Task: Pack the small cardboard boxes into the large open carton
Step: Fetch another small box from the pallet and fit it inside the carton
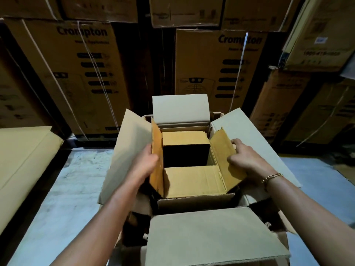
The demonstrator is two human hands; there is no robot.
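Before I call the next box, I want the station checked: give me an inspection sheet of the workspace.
Surface: pale scuffed floor under the large carton.
Job's things: large carton, four flaps open; small box in its opening, top flaps open, inside dark.
Clutter: flat cardboard lying at left.
Grippers: left hand grips the small box's left flap; right hand holds its right flap; bracelet on the right wrist.
Cables: nothing seen.
Surroundings: stacked cartons with strapping behind.
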